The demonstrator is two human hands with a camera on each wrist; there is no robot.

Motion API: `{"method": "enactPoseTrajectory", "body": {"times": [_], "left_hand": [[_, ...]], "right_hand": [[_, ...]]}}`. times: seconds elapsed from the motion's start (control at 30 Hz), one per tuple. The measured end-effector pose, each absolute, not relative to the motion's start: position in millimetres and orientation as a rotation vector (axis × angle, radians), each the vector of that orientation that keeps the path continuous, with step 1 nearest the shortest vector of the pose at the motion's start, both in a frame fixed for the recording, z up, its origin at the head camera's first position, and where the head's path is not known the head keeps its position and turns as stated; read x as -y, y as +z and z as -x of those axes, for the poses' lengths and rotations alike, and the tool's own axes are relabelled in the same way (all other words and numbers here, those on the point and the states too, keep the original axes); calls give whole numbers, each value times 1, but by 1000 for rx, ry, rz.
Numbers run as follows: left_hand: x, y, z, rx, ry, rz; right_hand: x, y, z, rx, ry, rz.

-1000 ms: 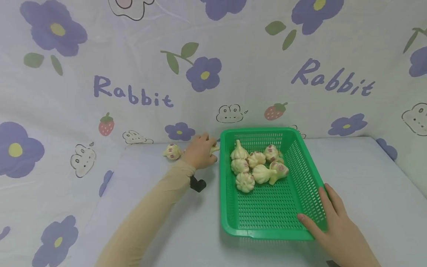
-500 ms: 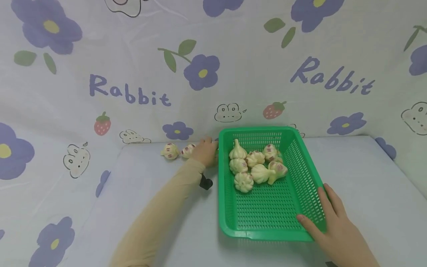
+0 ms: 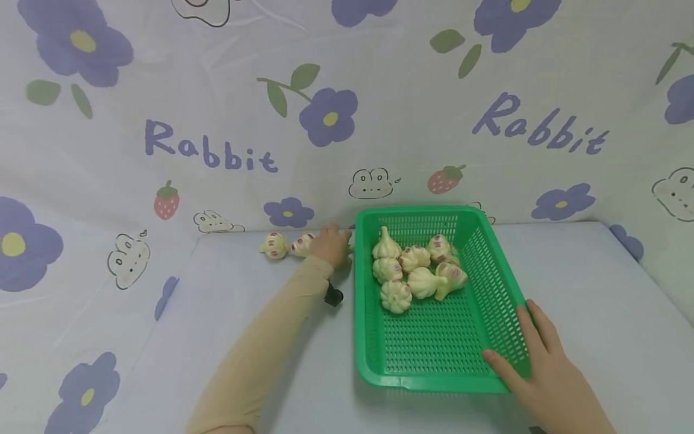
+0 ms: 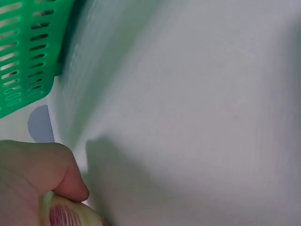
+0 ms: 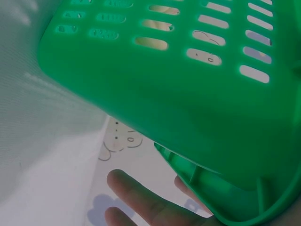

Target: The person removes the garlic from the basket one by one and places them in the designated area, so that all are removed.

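At the table's back edge, left of the green plastic basket (image 3: 428, 381), my left hand (image 3: 329, 247) holds a garlic bulb. In the left wrist view, curled fingers press against this purple-marked garlic bulb (image 4: 66, 214); most of it is hidden. Two more bulbs lie just left of that hand: a garlic bulb (image 3: 275, 246) and another garlic bulb (image 3: 302, 245). My right hand (image 3: 558, 367) grips the basket's near right corner, thumb over the rim and fingers outside. The right wrist view has the basket wall (image 5: 141, 94) above extended fingers (image 5: 141, 197).
Several garlic bulbs (image 3: 424, 282) are gathered in the back half of the basket. A pale cloth covers the table (image 3: 260, 325). Behind it rises a curtain (image 3: 228, 90) printed with flowers and rabbits. A black wrist camera (image 3: 333, 295) hangs below my left wrist.
My left hand has shifted a little right, toward the basket, uncovering more of the bulb beside it. The head view has turned slightly. My right hand keeps its hold on the basket.
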State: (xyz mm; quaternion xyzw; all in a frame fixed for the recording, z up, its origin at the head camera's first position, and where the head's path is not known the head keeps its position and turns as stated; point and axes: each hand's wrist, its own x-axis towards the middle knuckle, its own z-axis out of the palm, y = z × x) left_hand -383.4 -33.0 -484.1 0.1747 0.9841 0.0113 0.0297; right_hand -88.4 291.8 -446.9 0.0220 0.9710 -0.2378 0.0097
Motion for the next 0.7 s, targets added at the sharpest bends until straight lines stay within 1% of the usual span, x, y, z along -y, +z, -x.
{"method": "enactPoseTrajectory", "body": {"times": [0.2,0.47,0.7], "left_hand": [[33,-486,383,-3045,-15,-542],[32,-480,379,-3054,-185,-566],[33,-477,380,-3051,-187,-567]], "right_hand": [[-292,-449,89,-3038,-734,-68],[-292,-449,89,-3033,-730,-74],[-292,-450,89,-3042,-720,-73]]}}
